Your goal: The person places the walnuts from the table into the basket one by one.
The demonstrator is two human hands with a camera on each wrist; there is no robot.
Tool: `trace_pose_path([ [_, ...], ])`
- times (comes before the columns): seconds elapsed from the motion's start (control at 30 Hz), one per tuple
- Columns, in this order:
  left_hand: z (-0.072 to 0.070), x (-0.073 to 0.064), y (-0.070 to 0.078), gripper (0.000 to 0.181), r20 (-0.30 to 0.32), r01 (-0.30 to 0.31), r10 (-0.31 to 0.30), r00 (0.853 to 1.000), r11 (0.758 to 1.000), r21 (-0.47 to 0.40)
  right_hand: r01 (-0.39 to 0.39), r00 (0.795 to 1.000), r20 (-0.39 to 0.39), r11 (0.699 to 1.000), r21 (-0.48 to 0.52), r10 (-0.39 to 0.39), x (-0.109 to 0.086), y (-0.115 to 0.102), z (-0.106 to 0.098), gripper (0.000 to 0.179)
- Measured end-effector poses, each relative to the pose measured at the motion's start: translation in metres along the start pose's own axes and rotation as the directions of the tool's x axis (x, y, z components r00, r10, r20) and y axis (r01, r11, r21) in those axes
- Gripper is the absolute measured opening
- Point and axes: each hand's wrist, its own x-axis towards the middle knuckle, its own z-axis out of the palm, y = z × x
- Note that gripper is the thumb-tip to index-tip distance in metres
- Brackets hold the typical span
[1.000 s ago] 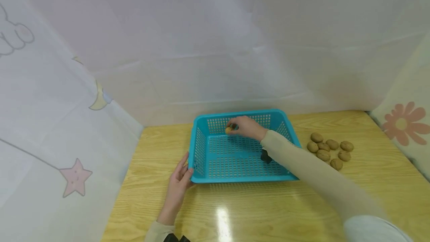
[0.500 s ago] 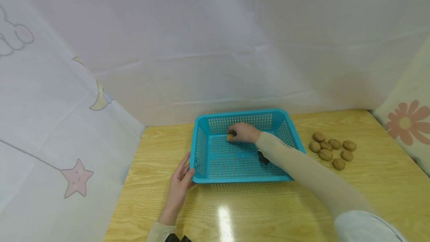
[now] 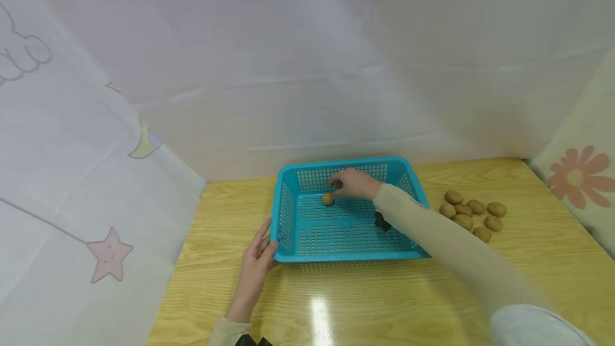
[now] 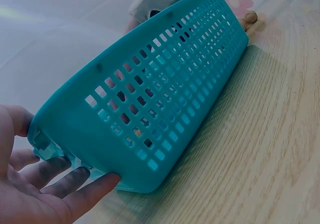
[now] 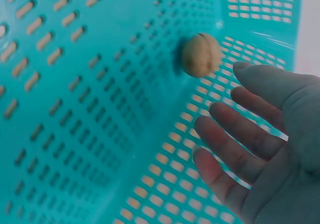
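Observation:
A blue plastic basket (image 3: 353, 258) with slotted walls stands on the table. My left hand (image 3: 254, 263) holds its left end near the front corner, the thumb at the rim and the fingers against the outside, as the left wrist view shows. Inside the basket, a single walnut (image 5: 201, 55) lies on the floor near the back wall. My right hand (image 3: 354, 183) is over the basket just beside this walnut, its fingers spread apart with nothing between them. In the right wrist view, the right thumb (image 5: 265, 77) points toward the walnut with a small gap.
Several loose walnuts (image 3: 463, 222) lie in a cluster on the wooden table (image 3: 375, 303), right of the basket. A pale cloth backdrop (image 3: 307, 95) rises right behind the basket, with printed cloth panels at both sides.
My right hand lowered the walnut to the basket floor and let go of it, then drew slightly up and away. The left hand has stayed at the basket's end.

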Motion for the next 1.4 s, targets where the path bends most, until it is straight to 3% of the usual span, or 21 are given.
trace_pose_path([
  [0.5, -0.001, 0.002, -0.001, 0.061, 0.0, -0.001, 0.001, 1.0, 1.0, -0.026, 0.104, 0.989, -0.106, 0.994, -0.027, -0.106, -0.057, -0.01, -0.043, 0.024],
  [0.87, -0.001, 0.002, -0.002, 0.062, 0.006, -0.015, 0.015, 1.0, 1.0, -0.026, 0.117, 0.966, -0.229, 0.993, -0.024, -0.119, -0.104, 0.009, -0.057, 0.026],
  [1.03, -0.001, 0.002, -0.002, 0.062, 0.008, -0.006, 0.006, 1.0, 1.0, -0.023, 0.069, 0.967, -0.243, 0.997, -0.028, -0.074, -0.131, 0.024, -0.063, 0.029],
  [1.17, -0.001, 0.001, -0.002, 0.061, 0.01, 0.003, -0.002, 1.0, 1.0, -0.025, 0.03, 0.957, -0.289, 0.999, -0.035, -0.039, -0.155, 0.038, -0.065, 0.028],
  [1.4, -0.002, 0.001, -0.003, 0.06, 0.011, -0.003, 0.003, 1.0, 0.999, -0.036, -0.087, 0.954, -0.287, 0.996, 0.006, 0.085, -0.198, 0.068, -0.063, 0.031],
])
